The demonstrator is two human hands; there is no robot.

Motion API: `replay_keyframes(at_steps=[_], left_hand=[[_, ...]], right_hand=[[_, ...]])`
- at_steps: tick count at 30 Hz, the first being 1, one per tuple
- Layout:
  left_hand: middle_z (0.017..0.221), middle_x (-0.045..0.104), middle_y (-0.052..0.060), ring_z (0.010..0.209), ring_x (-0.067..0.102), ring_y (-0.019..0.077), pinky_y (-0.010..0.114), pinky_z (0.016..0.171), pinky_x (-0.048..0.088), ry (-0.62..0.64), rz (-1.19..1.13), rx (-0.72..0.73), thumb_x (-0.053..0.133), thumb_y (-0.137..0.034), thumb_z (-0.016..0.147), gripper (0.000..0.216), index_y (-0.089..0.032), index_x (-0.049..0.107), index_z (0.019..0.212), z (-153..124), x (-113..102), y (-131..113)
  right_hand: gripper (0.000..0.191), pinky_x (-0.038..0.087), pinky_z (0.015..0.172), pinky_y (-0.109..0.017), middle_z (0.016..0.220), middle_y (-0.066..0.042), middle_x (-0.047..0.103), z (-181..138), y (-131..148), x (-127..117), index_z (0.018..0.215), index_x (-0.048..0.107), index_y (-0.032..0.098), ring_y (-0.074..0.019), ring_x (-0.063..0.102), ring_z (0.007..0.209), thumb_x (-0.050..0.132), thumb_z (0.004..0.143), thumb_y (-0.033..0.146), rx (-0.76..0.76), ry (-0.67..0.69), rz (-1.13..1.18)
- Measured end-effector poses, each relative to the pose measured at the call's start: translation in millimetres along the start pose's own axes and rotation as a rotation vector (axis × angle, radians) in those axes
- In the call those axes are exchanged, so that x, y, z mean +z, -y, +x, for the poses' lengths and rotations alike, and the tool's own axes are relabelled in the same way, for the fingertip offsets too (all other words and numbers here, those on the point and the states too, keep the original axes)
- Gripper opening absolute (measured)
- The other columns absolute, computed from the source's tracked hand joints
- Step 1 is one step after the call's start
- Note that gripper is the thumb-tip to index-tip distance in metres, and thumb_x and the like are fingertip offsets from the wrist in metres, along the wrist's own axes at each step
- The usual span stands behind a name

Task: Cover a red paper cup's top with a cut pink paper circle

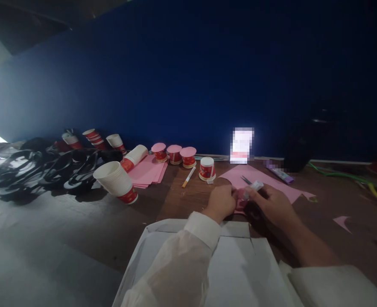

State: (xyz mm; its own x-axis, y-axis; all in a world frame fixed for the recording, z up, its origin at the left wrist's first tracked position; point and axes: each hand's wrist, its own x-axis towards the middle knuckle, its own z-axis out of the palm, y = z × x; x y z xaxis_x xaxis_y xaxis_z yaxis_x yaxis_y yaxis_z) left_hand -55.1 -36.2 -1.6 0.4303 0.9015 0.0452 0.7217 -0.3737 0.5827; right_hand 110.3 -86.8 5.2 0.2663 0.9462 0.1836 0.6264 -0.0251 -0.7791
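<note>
My left hand [220, 201] is closed, its fingertips pinching a small pink paper piece [240, 205] over the table. My right hand [274, 205] is closed around a small white tube-like thing [256, 185], its clear end near that piece; the fingers hide part of it. Beneath both hands lies a pink paper sheet [281, 187], with the pointed metal blades [246, 180] of what look like scissors on it. Left of them, an upturned red-and-white paper cup [207, 169] stands near three red paper cups [174, 155] topped with pink discs.
A marker-like stick [188, 177] lies by the cups. Further left are pink sheets [153, 170], a tilted cup stack [113, 181] and black straps [69, 175]. A lit screen [241, 145] leans at the back. A purple box [279, 172] lies right; white cardboard [236, 260] is in front.
</note>
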Motion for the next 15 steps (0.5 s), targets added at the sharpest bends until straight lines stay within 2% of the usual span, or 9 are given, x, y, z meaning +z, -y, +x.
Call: replay_keyframes(at_steps=[10, 15], left_hand=[[0.106, 0.077, 0.011, 0.101, 0.070, 0.0232, 0.033, 0.092, 0.053, 0.025, 0.047, 0.062, 0.045, -0.028, 0.096, 0.033, -0.019, 0.077, 0.099, 0.5, -1.3, -0.8], [0.104, 0.078, 0.009, 0.100, 0.070, 0.0223, 0.031, 0.089, 0.053, 0.009, 0.045, 0.095, 0.046, -0.025, 0.095, 0.032, -0.020, 0.077, 0.099, 1.8, 0.7, 2.8]], right_hand=[[0.041, 0.047, 0.072, -0.035, 0.087, -0.008, 0.078, 2.0, -8.1, 7.6, 0.091, 0.075, 0.023, -0.0271, 0.070, 0.082, 0.054, 0.087, 0.058, -0.030, 0.079, -0.221], [0.042, 0.048, 0.075, -0.036, 0.094, -0.009, 0.079, 2.9, -8.0, 8.3, 0.097, 0.076, 0.025, -0.0290, 0.071, 0.088, 0.050, 0.090, 0.058, -0.061, 0.143, -0.278]])
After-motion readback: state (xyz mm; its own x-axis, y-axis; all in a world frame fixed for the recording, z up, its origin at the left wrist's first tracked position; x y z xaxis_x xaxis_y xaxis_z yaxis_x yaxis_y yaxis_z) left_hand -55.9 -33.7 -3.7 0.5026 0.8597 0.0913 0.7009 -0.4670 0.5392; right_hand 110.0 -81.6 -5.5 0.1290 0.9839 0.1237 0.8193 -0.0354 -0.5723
